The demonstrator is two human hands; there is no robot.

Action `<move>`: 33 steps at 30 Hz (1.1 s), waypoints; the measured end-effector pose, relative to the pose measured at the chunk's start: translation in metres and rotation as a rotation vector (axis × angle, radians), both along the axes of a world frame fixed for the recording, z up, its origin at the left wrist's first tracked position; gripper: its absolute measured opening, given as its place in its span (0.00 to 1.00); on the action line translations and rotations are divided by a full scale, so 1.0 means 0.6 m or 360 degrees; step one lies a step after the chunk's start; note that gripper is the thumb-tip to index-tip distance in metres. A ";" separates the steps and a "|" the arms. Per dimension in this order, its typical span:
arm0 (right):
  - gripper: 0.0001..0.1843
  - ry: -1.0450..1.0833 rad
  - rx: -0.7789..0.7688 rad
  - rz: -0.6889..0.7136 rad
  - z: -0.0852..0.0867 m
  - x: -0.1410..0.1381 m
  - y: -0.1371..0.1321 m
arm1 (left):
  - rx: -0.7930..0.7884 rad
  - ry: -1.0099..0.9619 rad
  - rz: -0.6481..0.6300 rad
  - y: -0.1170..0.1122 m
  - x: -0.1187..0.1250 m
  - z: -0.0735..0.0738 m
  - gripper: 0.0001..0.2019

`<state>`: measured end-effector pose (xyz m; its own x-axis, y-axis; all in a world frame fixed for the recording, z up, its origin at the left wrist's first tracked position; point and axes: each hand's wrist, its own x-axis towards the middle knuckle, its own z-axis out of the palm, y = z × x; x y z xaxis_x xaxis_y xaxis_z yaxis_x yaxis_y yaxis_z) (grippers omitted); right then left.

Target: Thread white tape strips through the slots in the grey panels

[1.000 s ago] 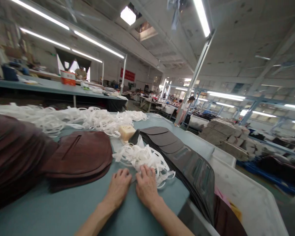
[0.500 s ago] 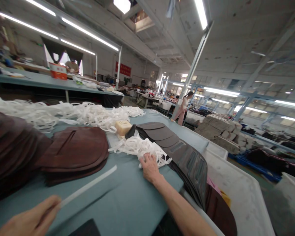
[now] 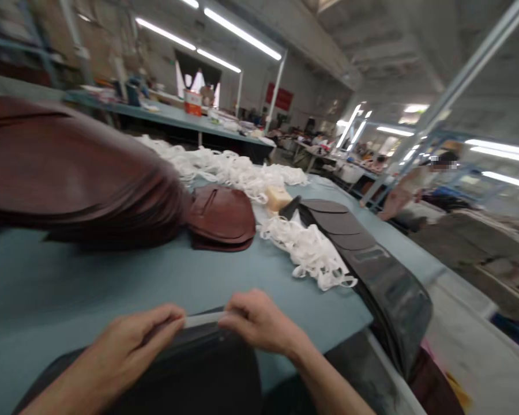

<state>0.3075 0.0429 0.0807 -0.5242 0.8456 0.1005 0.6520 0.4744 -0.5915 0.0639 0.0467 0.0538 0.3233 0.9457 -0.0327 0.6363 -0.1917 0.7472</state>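
Observation:
A short white strip (image 3: 204, 319) is stretched between my two hands. My left hand (image 3: 140, 340) pinches its left end, and my right hand (image 3: 259, 323) pinches the other. Right below the strip lies a dark, rounded flat panel (image 3: 207, 372) at the table's near edge; whether the strip touches it I cannot tell. Beyond my right hand sits a small heap of loose white strips (image 3: 309, 251). A stack of dark grey panels (image 3: 367, 259) lies to the right of that heap and hangs over the table edge.
Brown panels rise in a tall stack (image 3: 82, 173) at left, beside a lower brown stack (image 3: 222, 216). A long pile of white strips (image 3: 237, 170) and a yellowish block (image 3: 278, 199) lie behind. At right stands a white bin (image 3: 462, 323); a person (image 3: 415, 184) is beyond the table.
My right hand has left the heap of white strips and now grips the strip's far end. Both hands have come together over the dark panel. The view has turned left.

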 end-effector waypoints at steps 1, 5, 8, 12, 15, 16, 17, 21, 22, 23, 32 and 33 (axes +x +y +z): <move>0.12 0.0038 -0.0097 0.0027 -0.006 0.002 0.001 | -0.0122 0.0033 -0.0004 -0.012 -0.021 0.007 0.18; 0.10 0.0012 -0.0282 0.0068 -0.044 0.001 -0.003 | -0.0394 0.0121 0.0303 -0.069 -0.096 -0.007 0.19; 0.11 -0.0085 -0.0362 0.0076 -0.064 -0.002 -0.029 | -0.0466 0.0126 0.0488 -0.114 -0.127 -0.033 0.18; 0.12 -0.0100 -0.0444 0.0047 -0.068 0.004 -0.060 | -0.0600 -0.0012 0.0452 -0.146 -0.139 -0.045 0.16; 0.13 -0.0036 -0.0516 -0.0158 -0.070 0.006 -0.059 | -0.0583 -0.0042 0.0611 -0.134 -0.144 -0.045 0.16; 0.14 -0.0018 -0.0518 -0.0271 -0.073 0.005 -0.056 | -0.0544 -0.0038 0.0670 -0.126 -0.147 -0.044 0.16; 0.16 0.0000 -0.0512 -0.0372 -0.077 0.003 -0.053 | -0.0502 -0.0036 0.0715 -0.116 -0.149 -0.044 0.16; 0.18 0.0083 -0.0526 -0.0516 -0.096 -0.007 -0.041 | -0.0402 -0.0041 0.0814 -0.082 -0.155 -0.043 0.16; 0.18 0.0099 -0.0540 -0.0535 -0.101 -0.008 -0.039 | -0.0396 -0.0026 0.0838 -0.076 -0.155 -0.043 0.16; 0.19 0.0110 -0.0550 -0.0571 -0.106 -0.009 -0.037 | -0.0390 -0.0002 0.0872 -0.072 -0.154 -0.043 0.16; 0.19 0.0290 -0.0576 -0.0805 -0.119 -0.008 -0.025 | -0.0399 0.0126 0.1000 -0.054 -0.152 -0.045 0.16; 0.19 0.0313 -0.0593 -0.0816 -0.118 -0.009 -0.024 | -0.0404 0.0134 0.1001 -0.053 -0.153 -0.045 0.16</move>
<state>0.3021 0.0284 0.0100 -0.0476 0.9798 -0.1942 0.6036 -0.1267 -0.7872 -0.0277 0.0151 0.0269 -0.2985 0.9126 -0.2793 0.6274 0.4081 0.6632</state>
